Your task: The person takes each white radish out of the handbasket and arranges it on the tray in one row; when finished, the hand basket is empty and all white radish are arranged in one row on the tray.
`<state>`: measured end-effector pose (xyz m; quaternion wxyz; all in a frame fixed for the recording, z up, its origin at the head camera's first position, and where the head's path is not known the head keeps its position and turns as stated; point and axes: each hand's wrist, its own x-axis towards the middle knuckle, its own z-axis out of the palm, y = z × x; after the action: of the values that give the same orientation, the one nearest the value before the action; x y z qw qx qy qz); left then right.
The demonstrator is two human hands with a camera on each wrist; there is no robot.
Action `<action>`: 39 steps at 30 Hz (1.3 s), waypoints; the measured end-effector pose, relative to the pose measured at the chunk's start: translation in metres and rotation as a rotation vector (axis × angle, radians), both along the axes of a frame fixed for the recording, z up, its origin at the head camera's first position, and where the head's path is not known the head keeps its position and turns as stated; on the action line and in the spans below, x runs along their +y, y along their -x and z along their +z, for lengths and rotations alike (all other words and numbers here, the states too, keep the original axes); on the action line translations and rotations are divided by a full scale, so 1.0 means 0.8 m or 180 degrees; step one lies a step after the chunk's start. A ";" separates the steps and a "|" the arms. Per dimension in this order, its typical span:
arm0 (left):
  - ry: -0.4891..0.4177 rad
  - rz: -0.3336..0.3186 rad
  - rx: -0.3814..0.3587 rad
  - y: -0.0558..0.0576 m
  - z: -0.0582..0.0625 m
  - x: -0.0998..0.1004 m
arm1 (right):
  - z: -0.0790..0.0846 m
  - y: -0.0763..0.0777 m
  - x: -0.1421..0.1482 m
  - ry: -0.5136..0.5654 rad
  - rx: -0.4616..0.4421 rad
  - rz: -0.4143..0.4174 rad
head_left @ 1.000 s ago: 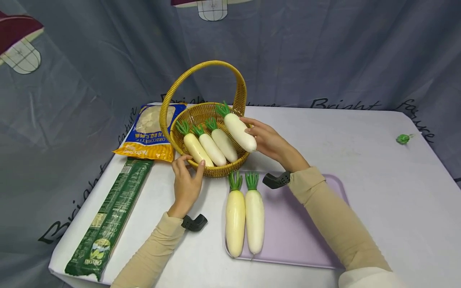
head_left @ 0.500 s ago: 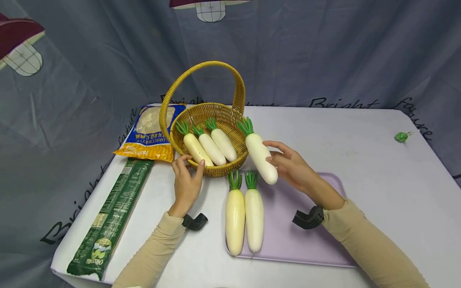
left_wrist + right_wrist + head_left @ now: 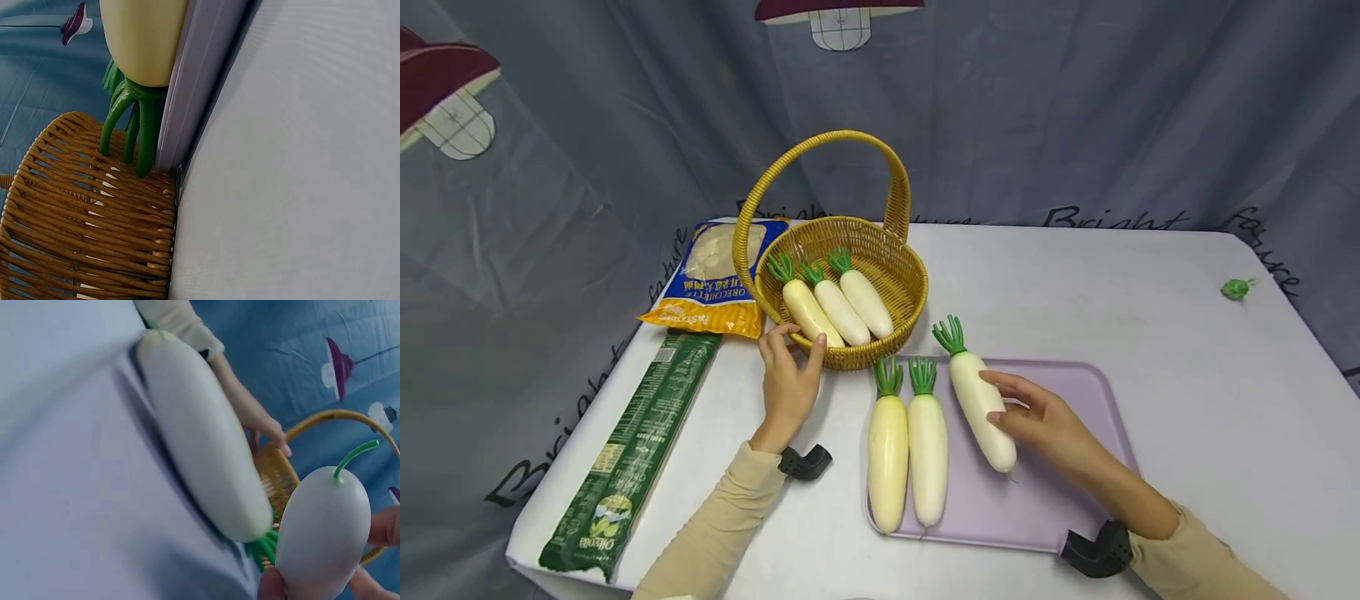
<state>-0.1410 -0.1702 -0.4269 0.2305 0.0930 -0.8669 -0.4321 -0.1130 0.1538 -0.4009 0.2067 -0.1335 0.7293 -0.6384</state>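
Observation:
A white radish [image 3: 980, 412] with a green top is held in my right hand [image 3: 1048, 429], thumb on one side and fingers on the other, over the lilac tray [image 3: 1045, 517]. Its pointed end shows close up in the right wrist view. Left of it, a yellowish radish [image 3: 888, 462] and a white radish [image 3: 928, 458] lie side by side on the tray. My left hand [image 3: 790, 387] grips the front rim of the wicker basket [image 3: 913, 287]. Inside the basket lie a yellowish radish [image 3: 811, 312] and two white ones. The left hand is out of sight in its own wrist view.
A blue and orange pasta bag [image 3: 707, 287] lies left of the basket, partly behind its handle. In front of that is a long green packet [image 3: 632, 450]. A small green item [image 3: 1236, 289] sits at the table's far right. A grey curtain [image 3: 1000, 108] hangs behind.
My right hand has carried the white radish out of the basket, to the right and toward me, over the tray. The left hand has stayed at the basket rim.

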 end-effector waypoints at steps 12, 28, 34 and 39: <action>0.0001 0.0030 0.0023 0.000 -0.003 0.000 | -0.015 -0.040 -0.002 -0.0325 -0.0099 -0.0100; -0.0023 -0.0012 -0.0055 0.002 -0.001 -0.001 | -0.012 -0.051 -0.012 -0.0584 0.0231 -0.0008; -0.0020 -0.0006 -0.0012 0.001 -0.002 -0.001 | -0.011 -0.049 -0.013 -0.0658 0.0309 0.0025; -0.0002 0.0000 0.0018 0.001 -0.002 -0.001 | -0.008 -0.047 -0.013 -0.0606 0.0284 0.0022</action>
<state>-0.1420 -0.1706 -0.4283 0.2329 0.0920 -0.8661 -0.4326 -0.0755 0.1436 -0.4072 0.1880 -0.1442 0.7946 -0.5590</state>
